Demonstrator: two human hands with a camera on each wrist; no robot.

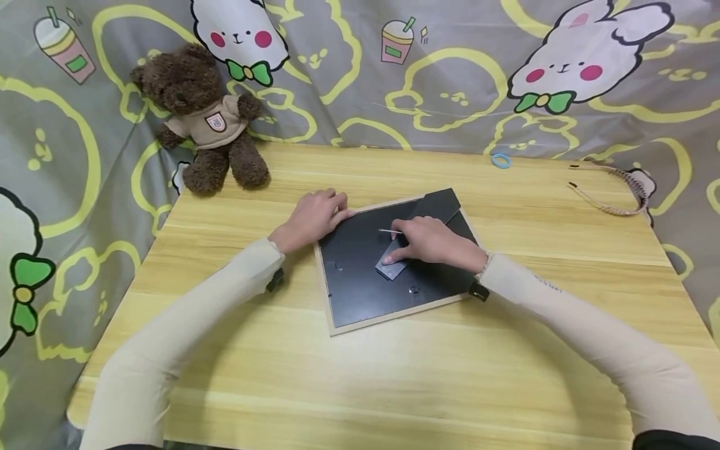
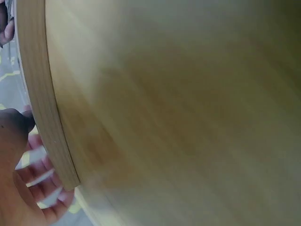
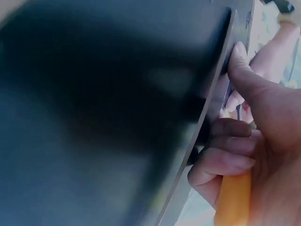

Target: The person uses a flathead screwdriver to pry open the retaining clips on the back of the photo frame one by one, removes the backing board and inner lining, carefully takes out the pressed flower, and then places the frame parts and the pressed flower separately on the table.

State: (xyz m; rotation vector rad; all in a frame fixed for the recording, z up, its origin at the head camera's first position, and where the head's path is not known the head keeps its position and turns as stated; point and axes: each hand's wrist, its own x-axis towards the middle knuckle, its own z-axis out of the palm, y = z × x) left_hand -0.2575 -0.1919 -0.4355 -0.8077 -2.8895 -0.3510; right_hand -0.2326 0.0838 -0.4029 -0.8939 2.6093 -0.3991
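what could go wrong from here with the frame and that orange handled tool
The tool in the right hand has a thin shaft jutting out over the black backing, so a slip might scratch it. The left hand is at only one corner of the wooden frame, which could swivel on the table if pushed. The right thumb touches the stand; pressing hard there might strain it.

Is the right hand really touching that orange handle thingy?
Touching. The right wrist view shows the right hand with its fingers curled round the orange handle.
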